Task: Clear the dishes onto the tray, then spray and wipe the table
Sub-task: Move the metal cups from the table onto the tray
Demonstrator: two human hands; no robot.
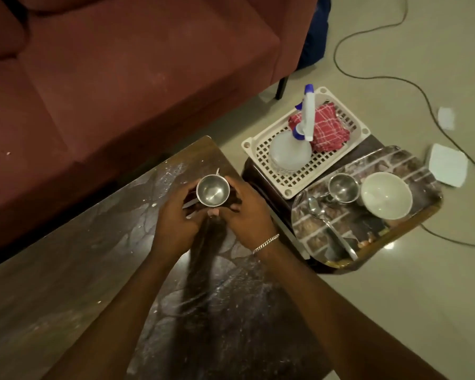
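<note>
A small steel cup (212,190) is held over the far part of the dark wooden table (66,283), with my left hand (176,218) and my right hand (244,215) both closed around its sides. The tabletop is streaked with white dust and crumbs. To the right, a shiny patterned tray (327,239) carries another steel cup (343,187), a white bowl (385,194) and a spoon (327,223). Behind the tray, a white plastic basket (261,157) holds a spray bottle (292,149) and a red checked cloth (327,127).
A maroon sofa (107,78) runs along the table's far left side. The tray and basket rest on a low dark stool (258,176). On the tiled floor lie a black cable (395,78) and white paper pieces (447,168).
</note>
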